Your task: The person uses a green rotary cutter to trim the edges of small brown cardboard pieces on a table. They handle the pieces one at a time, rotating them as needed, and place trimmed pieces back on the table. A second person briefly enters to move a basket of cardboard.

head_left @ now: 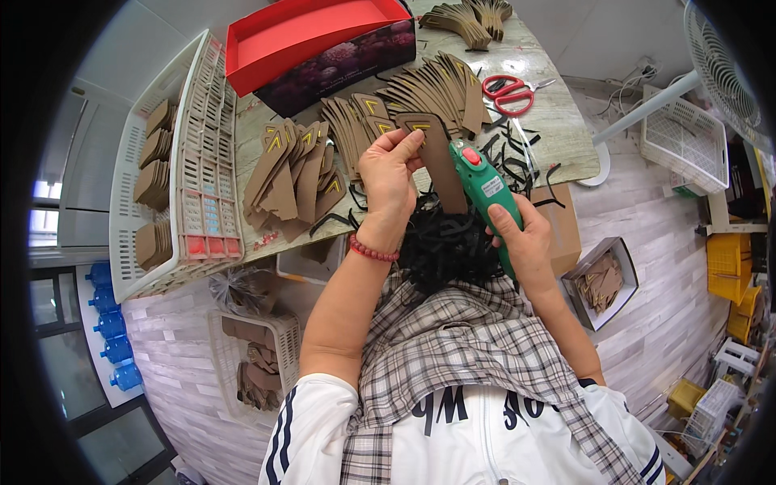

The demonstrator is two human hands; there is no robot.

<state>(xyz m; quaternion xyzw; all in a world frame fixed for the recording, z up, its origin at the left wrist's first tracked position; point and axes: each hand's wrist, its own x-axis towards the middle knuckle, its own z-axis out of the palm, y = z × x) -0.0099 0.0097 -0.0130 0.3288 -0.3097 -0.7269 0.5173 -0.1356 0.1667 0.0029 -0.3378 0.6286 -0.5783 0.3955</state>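
Note:
My left hand (388, 174) pinches the upper corner of a flat brown piece (443, 170) with a yellow angled mark and a black edge. In my right hand (521, 234) is a green handheld electric cutter (485, 182) with a red button. Its head is close against the piece's right edge; whether it touches cannot be made out. Beneath both hands, a heap of black strips (440, 255) covers my lap. Similar brown pieces (295, 174) lie in a pile to the left, and fanned rows of brown pieces (436, 85) lie beyond my hands.
Red-handled scissors (511, 95) and black offcuts (513, 153) lie on the table (558, 121). A red box (315, 40) stands at the back. Stacked white plastic baskets (182, 234) stand at left, a floor basket (283, 331) below. A fan (723, 65) and a box of brown pieces (626, 259) are right.

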